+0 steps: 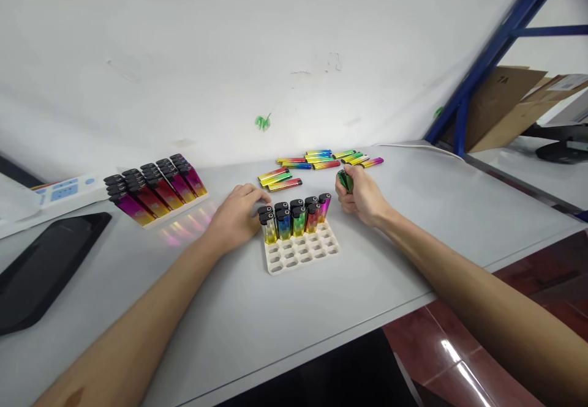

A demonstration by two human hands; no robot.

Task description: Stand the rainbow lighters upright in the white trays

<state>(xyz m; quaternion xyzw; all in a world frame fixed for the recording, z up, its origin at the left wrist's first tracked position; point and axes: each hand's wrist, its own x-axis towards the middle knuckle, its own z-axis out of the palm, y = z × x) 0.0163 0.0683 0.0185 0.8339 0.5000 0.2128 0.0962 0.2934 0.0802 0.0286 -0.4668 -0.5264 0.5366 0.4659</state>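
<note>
While the right hand [361, 194] grips a green lighter [344, 180], the left hand [239, 212], grip unclear, curls beside upright lighters [298, 220] in the white tray [303, 253].

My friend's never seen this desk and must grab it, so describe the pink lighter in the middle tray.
On the grey table, find the white tray with bare holes. Black-topped lighters stand along its far side. The pink lighter is at their right-hand end, beside a red one, the only pink one visible in that tray.
</note>
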